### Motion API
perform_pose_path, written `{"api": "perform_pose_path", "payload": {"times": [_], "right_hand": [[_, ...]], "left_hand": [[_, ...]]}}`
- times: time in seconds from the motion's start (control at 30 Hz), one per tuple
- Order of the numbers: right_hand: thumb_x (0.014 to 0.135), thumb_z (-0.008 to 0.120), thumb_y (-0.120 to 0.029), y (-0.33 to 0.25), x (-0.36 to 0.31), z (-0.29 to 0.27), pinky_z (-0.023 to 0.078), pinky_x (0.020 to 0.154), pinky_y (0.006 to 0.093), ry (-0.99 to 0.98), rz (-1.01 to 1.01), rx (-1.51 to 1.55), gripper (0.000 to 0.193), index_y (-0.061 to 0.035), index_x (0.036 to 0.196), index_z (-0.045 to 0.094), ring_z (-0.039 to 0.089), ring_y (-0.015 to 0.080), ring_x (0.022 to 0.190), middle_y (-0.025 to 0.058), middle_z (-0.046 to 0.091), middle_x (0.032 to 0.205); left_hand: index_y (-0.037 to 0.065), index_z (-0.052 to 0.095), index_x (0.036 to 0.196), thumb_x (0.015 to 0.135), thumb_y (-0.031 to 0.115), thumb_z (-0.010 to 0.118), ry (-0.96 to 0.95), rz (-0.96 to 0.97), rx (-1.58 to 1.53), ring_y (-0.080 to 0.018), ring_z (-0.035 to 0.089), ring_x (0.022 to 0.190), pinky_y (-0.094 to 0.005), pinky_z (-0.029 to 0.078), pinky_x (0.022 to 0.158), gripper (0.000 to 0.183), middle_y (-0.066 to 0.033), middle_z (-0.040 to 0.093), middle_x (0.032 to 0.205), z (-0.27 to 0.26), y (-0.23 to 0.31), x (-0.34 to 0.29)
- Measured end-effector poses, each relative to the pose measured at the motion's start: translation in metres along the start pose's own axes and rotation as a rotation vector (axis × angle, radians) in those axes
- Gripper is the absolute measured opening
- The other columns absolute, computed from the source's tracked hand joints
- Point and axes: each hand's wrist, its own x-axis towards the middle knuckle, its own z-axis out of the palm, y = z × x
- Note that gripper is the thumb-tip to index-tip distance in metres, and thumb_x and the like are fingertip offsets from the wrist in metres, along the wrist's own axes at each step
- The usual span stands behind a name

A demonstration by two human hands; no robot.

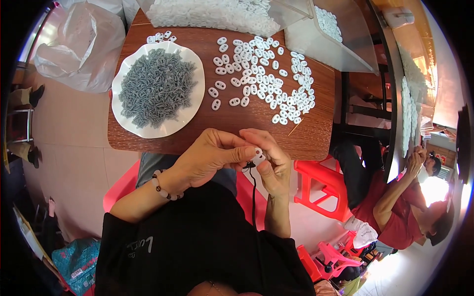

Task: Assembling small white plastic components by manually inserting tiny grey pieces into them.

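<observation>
A small white plastic piece (258, 157), rounded at its edges, sat tilted near the centre of the frame, pinched between the fingers of the left hand (217, 157) and the right hand (274, 165), which partly covered it. Loose white pieces (265, 79), oval with two holes each, lay across the upper middle of the frame, mostly flat, some touching or overlapping, others apart toward the cluster's left edge.

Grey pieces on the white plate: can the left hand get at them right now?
Likely yes: the left hand is near the plate, and nothing visible blocks the grey pieces. But it's holding a white two-hole piece with the right hand, so it probably needs to let go first.
</observation>
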Motion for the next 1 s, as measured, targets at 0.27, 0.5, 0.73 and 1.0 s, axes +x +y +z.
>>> {"api": "perform_pose_path", "payload": {"times": [0.27,0.5,0.73,1.0], "right_hand": [[0.090,0.061,-0.046,0.006,0.000,0.000,0.044,0.084,0.0364,0.034,-0.210,-0.241,0.054,0.0042,0.110,0.067,0.054,0.0263,0.099,0.0181,0.065,0.108],[0.090,0.061,-0.046,0.006,-0.002,0.003,0.045,0.081,0.0356,0.070,-0.238,-0.259,0.053,0.0035,0.106,0.068,0.055,0.0245,0.093,0.0159,0.067,0.104],[0.090,0.063,-0.044,-0.001,-0.001,0.001,0.047,0.080,0.0353,0.001,-0.142,-0.118,0.052,0.0048,0.108,0.068,0.057,0.0240,0.096,0.0166,0.067,0.105],[0.089,0.063,-0.043,-0.001,-0.004,0.003,0.047,0.079,0.0352,0.028,-0.133,-0.130,0.050,0.0042,0.104,0.069,0.057,0.0233,0.093,0.0158,0.069,0.103]], "left_hand": [[0.002,0.071,0.087,0.085,0.016,0.073,-0.043,-0.020,-0.022,-0.0094,0.059,0.065,-0.0202,0.044,0.057,0.014,-0.0038,0.066,0.075,0.006,0.002,0.000],[0.001,0.072,0.088,0.084,0.016,0.074,-0.039,-0.007,-0.036,-0.0098,0.058,0.064,-0.0212,0.046,0.058,0.015,-0.0038,0.066,0.075,0.008,-0.002,-0.003],[0.001,0.072,0.087,0.083,0.016,0.075,-0.056,-0.022,-0.011,-0.0095,0.058,0.064,-0.0214,0.046,0.059,0.016,-0.0043,0.066,0.074,0.008,0.002,-0.003],[0.000,0.072,0.086,0.083,0.015,0.075,-0.045,0.022,0.011,-0.0091,0.057,0.064,-0.0217,0.046,0.059,0.016,-0.0048,0.066,0.073,0.010,0.003,-0.007]]}}
